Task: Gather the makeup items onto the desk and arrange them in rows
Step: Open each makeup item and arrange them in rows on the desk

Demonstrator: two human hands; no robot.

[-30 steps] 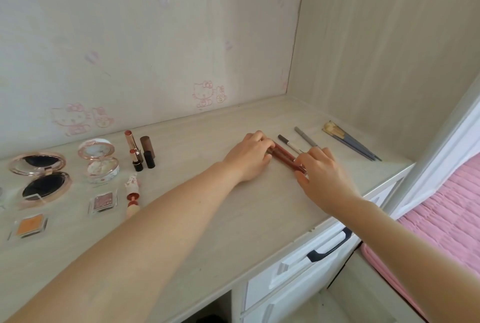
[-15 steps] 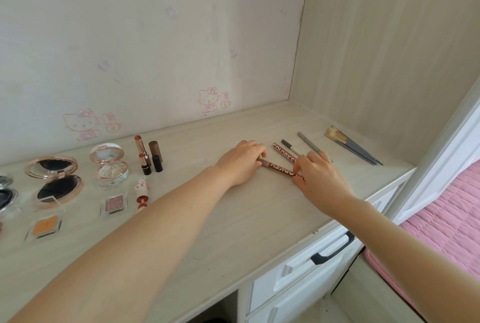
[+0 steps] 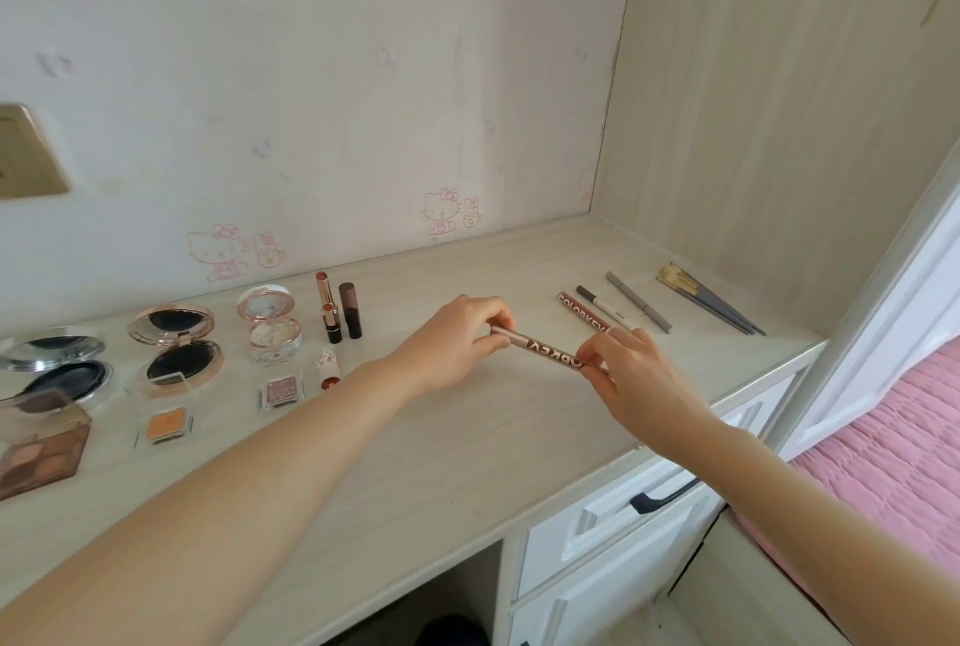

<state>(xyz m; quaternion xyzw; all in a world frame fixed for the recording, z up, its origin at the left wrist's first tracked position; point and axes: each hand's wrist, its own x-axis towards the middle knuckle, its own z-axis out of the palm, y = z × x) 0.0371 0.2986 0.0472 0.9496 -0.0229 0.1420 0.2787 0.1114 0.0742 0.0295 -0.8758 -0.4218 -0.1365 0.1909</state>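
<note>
Desk (image 3: 467,442): a pale wood-grain top is set into a corner, with white drawers below its right part.
Left hand (image 3: 457,341): it is held above the middle of the desk; its fingertips are pinched on the plain metallic end of the held pencil.
Right hand (image 3: 631,380): it is held just right of the left hand; its fingers are closed around the other end of the same pencil.
Held pencil (image 3: 540,348): a rose-brown liner with white lettering is gripped between both hands, raised off the desk and slanted down to the right.
Eyeshadow palette (image 3: 36,448): it is placed at the far left front, with brown shades showing.
Silver compact (image 3: 57,367): it is laid open behind the palette.
Rose-gold compact (image 3: 176,346): it is laid open to the right of the silver one.
White compact (image 3: 270,323): it is laid open further right, near the lipsticks.
Brushes (image 3: 711,299): several grey-handled brushes are laid together at the far right, bristles toward the wall.
Grey pencil (image 3: 639,302): it is laid just left of the brushes.
White pencil (image 3: 605,307): it is laid between the grey pencil and a lettered one.
Lettered pencil (image 3: 579,310): it is laid flat on the desk, beside the white pencil.
Lipsticks (image 3: 337,307): three are stood upright together behind the left hand.
Orange pan (image 3: 166,424): a small clear case is placed in the front row.
Pink pan (image 3: 280,389): a similar case is placed to its right.
</note>
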